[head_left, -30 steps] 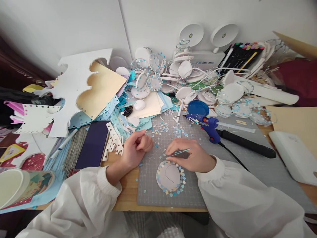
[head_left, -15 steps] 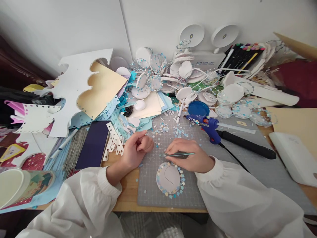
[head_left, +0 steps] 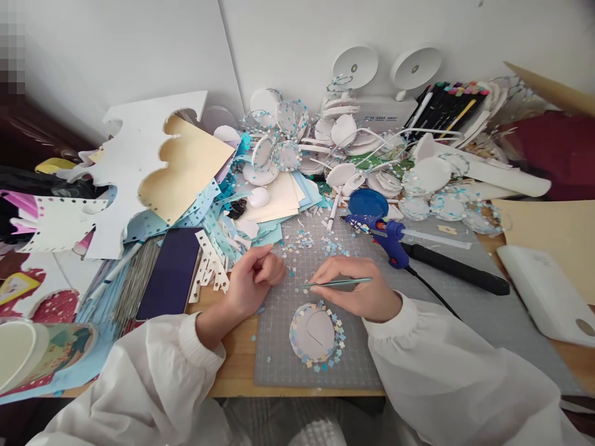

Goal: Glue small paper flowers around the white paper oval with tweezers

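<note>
My right hand [head_left: 356, 288] grips thin teal tweezers [head_left: 341, 282], whose tips point left, low over the grey cutting mat [head_left: 279, 359]. Just below the tips lies a round white disc [head_left: 313, 334] edged with small blue, white and cream flowers, a thin curved line on its face. My left hand [head_left: 255, 277] is curled loosely at the mat's left edge, fingers folded in; whether anything is inside them is hidden. Beyond both hands, tiny loose flowers [head_left: 337, 246] are scattered on the mat.
A blue glue gun [head_left: 388, 238] lies right of the flowers, near a blue round lid [head_left: 368, 203] and a black stick [head_left: 458, 269]. White discs and flower wires [head_left: 288, 155] pile up behind. At left are a dark blue box [head_left: 170, 272] and a cup [head_left: 23, 356].
The whole view has shifted slightly. In my right hand the tweezers have turned a little and show more of their length. My left hand keeps its curled pose.
</note>
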